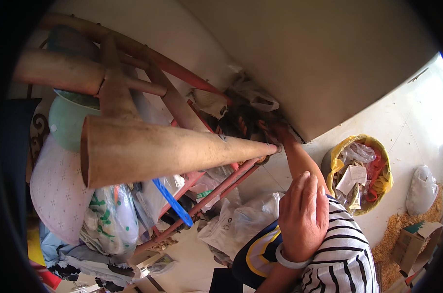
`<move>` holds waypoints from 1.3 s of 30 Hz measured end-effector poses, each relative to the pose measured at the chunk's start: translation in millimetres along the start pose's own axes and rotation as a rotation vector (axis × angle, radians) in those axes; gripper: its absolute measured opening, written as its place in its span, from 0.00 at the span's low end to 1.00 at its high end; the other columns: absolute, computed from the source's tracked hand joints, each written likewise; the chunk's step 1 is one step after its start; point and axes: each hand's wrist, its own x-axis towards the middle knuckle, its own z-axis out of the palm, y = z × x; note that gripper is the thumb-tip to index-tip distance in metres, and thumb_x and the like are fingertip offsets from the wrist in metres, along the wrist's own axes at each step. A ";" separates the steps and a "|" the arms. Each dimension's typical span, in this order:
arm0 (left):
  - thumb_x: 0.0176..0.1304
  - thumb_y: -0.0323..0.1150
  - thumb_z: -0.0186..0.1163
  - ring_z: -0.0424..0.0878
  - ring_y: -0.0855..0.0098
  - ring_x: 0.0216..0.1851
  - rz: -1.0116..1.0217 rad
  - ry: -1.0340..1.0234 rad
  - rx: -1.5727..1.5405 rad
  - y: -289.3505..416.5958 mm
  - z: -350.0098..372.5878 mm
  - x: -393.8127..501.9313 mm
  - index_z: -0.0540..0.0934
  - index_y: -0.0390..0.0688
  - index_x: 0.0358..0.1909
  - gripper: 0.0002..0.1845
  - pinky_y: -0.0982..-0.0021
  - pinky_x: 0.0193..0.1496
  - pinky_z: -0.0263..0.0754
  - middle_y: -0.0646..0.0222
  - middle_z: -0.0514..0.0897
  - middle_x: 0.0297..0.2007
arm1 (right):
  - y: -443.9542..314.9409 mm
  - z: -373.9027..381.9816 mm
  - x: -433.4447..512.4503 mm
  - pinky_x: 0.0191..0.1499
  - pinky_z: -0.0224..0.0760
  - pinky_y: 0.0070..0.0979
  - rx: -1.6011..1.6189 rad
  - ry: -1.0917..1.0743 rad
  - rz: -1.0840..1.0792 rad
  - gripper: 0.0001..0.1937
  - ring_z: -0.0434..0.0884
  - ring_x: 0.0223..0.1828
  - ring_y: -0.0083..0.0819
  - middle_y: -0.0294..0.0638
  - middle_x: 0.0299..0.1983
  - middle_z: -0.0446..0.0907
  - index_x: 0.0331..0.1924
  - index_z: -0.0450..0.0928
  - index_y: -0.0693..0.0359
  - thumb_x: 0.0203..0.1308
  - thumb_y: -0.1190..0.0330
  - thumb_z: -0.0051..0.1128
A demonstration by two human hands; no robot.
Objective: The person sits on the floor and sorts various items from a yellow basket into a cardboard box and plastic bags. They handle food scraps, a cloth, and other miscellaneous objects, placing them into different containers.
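My left hand [304,219], with a pale bangle at the wrist, lies over my right forearm near the elbow, its fingers stretched out and nothing seen in it. My right hand [278,128] reaches into the dark gap beside the large plain panel [316,66], below the far end of a metal rack; its fingers are lost in shadow. Dark, striped items [239,122] and a white plastic bag [261,100] lie around it. The rack's thick tube [170,146], worn and open-ended, runs across the view towards that hand.
A bin lined with a yellow bag [386,175] stands at right, holding rubbish. Beyond are a tied white bag [422,190], spilled grains [393,234] and an opened carton [413,245]. A green cap [66,121], bagged cloth [113,219] and a blue strap [174,203] hang at the rack.
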 end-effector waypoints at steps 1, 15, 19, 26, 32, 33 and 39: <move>0.61 0.25 0.60 0.81 0.54 0.46 -0.010 -0.007 -0.002 -2.4 0.6 0.8 0.78 0.31 0.46 0.12 0.62 0.50 0.75 0.52 0.82 0.46 | 1.9 1.8 1.6 0.36 0.72 0.35 0.013 -0.006 0.010 0.23 0.74 0.44 0.39 0.53 0.52 0.67 0.61 0.63 0.60 0.63 0.67 0.51; 0.61 0.25 0.60 0.81 0.54 0.45 0.016 -0.022 -0.024 -1.7 2.1 -3.1 0.77 0.33 0.47 0.13 0.62 0.49 0.75 0.53 0.82 0.45 | -10.8 -22.7 -11.8 0.31 0.71 0.29 0.609 -0.135 0.302 0.18 0.75 0.38 0.33 0.47 0.46 0.73 0.58 0.67 0.59 0.65 0.68 0.51; 0.61 0.25 0.60 0.81 0.54 0.45 0.021 -0.025 -0.040 0.0 1.7 -4.3 0.77 0.33 0.47 0.13 0.61 0.49 0.75 0.53 0.82 0.45 | -18.5 -24.3 -19.5 0.29 0.71 0.27 0.737 -0.158 0.377 0.17 0.75 0.36 0.31 0.46 0.44 0.74 0.57 0.69 0.59 0.65 0.68 0.50; 0.61 0.27 0.61 0.81 0.56 0.46 0.032 -0.057 -0.060 1.3 1.7 -4.4 0.77 0.34 0.49 0.15 0.62 0.48 0.74 0.54 0.81 0.47 | -39.0 -22.8 -33.5 0.26 0.71 0.24 0.842 -0.172 0.460 0.15 0.76 0.33 0.28 0.43 0.41 0.77 0.55 0.71 0.58 0.66 0.68 0.50; 0.61 0.26 0.60 0.81 0.55 0.45 0.046 -0.059 -0.057 3.7 3.7 -2.2 0.77 0.33 0.47 0.13 0.61 0.48 0.74 0.53 0.81 0.45 | -32.6 -15.2 -31.4 0.18 0.68 0.16 0.968 -0.195 0.510 0.11 0.75 0.20 0.21 0.35 0.31 0.81 0.51 0.75 0.55 0.66 0.68 0.49; 0.61 0.26 0.60 0.81 0.55 0.45 0.045 -0.063 -0.056 4.1 3.9 -2.1 0.77 0.33 0.48 0.13 0.61 0.48 0.74 0.53 0.81 0.45 | -26.3 -13.2 -26.4 0.18 0.68 0.16 0.903 -0.137 0.542 0.11 0.75 0.21 0.21 0.36 0.32 0.81 0.51 0.75 0.55 0.67 0.68 0.48; 0.61 0.26 0.61 0.81 0.55 0.45 0.055 -0.080 -0.064 5.5 5.8 -0.1 0.77 0.33 0.48 0.14 0.62 0.49 0.74 0.53 0.81 0.45 | -1.7 -8.5 -10.7 0.17 0.69 0.17 0.922 -0.232 0.456 0.10 0.78 0.23 0.23 0.39 0.34 0.82 0.48 0.75 0.58 0.69 0.68 0.45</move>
